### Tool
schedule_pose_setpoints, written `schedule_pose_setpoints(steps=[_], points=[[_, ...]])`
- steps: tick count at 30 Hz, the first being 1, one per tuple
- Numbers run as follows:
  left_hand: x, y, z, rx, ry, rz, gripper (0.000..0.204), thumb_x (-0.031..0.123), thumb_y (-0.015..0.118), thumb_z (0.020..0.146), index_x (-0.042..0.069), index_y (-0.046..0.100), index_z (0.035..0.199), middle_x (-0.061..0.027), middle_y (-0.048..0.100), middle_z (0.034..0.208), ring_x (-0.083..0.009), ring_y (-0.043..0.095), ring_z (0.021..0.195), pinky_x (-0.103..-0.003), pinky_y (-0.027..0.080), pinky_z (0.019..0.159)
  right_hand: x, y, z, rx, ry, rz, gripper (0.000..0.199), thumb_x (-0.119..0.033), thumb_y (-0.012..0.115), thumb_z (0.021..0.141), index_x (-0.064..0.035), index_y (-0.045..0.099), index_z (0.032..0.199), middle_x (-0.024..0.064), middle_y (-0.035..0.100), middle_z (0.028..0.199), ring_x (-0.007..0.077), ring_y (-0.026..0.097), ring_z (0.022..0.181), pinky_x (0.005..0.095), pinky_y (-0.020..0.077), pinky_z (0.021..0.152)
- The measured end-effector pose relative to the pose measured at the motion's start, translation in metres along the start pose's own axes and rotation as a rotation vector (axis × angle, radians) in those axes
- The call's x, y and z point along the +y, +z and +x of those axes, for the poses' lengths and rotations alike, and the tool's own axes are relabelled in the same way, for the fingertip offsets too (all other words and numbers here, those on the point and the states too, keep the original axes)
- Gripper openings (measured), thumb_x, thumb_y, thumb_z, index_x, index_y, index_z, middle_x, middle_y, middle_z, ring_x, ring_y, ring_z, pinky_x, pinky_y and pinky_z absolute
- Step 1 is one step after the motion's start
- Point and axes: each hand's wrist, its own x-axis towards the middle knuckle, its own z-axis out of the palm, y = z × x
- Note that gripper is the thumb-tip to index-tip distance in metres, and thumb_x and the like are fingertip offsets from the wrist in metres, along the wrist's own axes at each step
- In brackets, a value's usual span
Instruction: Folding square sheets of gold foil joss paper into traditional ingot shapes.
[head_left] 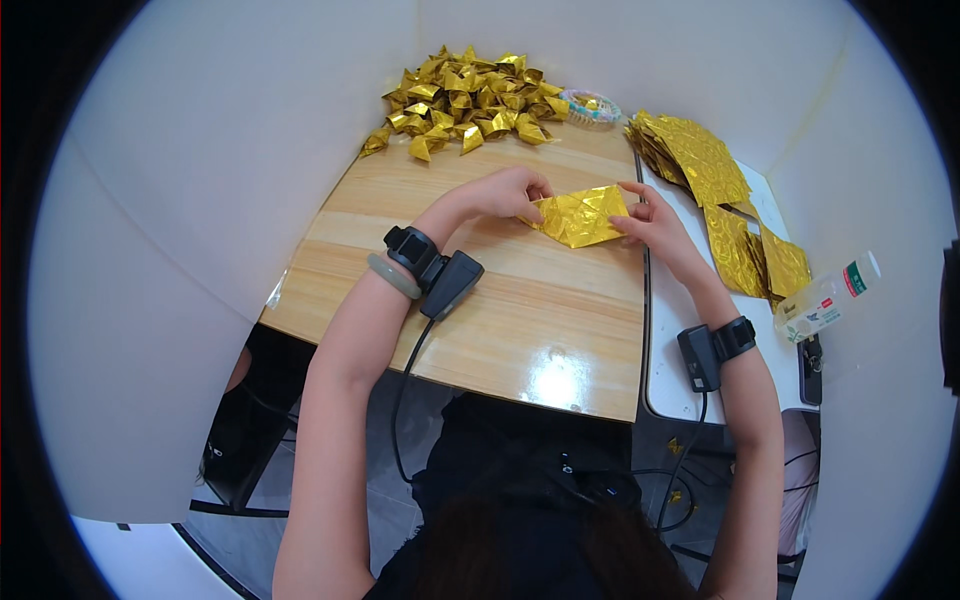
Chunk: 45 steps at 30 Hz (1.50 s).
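A sheet of shiny gold foil paper [580, 217], partly folded, is held between my two hands just above the wooden table. My left hand [512, 194] pinches its left end, with thumb and fingers closed on the paper. At the opposite end my right hand [648, 218] grips the edge, its thumb in front and fingers behind. Creases and an embossed pattern show on the foil. Beyond my hands lies a heap of folded gold paper ingots [465, 100] at the table's far side.
Stacked gold foil sheets [700, 155] and smaller piles [735, 250] lie on the white table [675, 370] at right. A clear bottle [825, 300] and a phone with keys [811, 370] are beside them. A pastel basket [592, 108] stands by the heap. Cables hang from both wrist devices. White walls flank the wooden table [480, 330].
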Motion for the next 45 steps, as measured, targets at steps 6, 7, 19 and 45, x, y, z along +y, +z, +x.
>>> schedule_pose_setpoints(steps=[6, 7, 19, 45], points=[[-0.004, 0.015, 0.008, 0.374, 0.487, 0.406, 0.035, 0.007, 0.065, 0.065, 0.007, 0.059, 0.1, -0.0076, 0.058, 0.088, -0.0192, 0.054, 0.078, -0.03, 0.044, 0.075, 0.033, -0.004, 0.022, 0.046, -0.167, -0.244, 0.06, -0.009, 0.068, 0.07, -0.0036, 0.039, 0.122, 0.0064, 0.058, 0.085, 0.013, 0.057, 0.077, 0.0241, 0.0476, 0.067], [-0.004, 0.015, 0.008, 0.375, 0.485, 0.405, 0.035, 0.007, 0.065, 0.065, 0.007, 0.059, 0.1, -0.0076, 0.058, 0.088, -0.0192, 0.054, 0.078, -0.03, 0.044, 0.075, 0.03, 0.001, 0.02, 0.066, -0.214, -0.245, 0.059, -0.006, 0.067, 0.071, -0.0033, 0.039, 0.123, 0.0058, 0.057, 0.088, 0.0123, 0.056, 0.079, 0.0228, 0.0471, 0.067], [-0.001, 0.011, 0.0, -0.021, 0.238, 0.159, 0.021, 0.001, 0.059, 0.062, 0.003, 0.067, 0.081, -0.008, 0.062, 0.079, -0.0193, 0.056, 0.075, -0.029, 0.045, 0.074, 0.015, 0.01, 0.009, 0.131, -0.231, -0.527, 0.035, -0.007, 0.067, 0.067, -0.0037, 0.057, 0.1, 0.0071, 0.055, 0.074, 0.016, 0.055, 0.069, 0.026, 0.0452, 0.062], [0.007, 0.005, -0.003, 0.053, -0.016, 0.333, 0.032, 0.022, 0.075, 0.062, 0.003, 0.059, 0.084, -0.0057, 0.059, 0.071, -0.0158, 0.056, 0.066, -0.028, 0.043, 0.057, 0.005, 0.011, -0.001, -0.171, -0.141, -0.449, 0.031, -0.014, 0.072, 0.069, -0.0021, 0.058, 0.093, -0.0016, 0.054, 0.072, 0.0058, 0.048, 0.064, 0.0205, 0.0412, 0.059]])
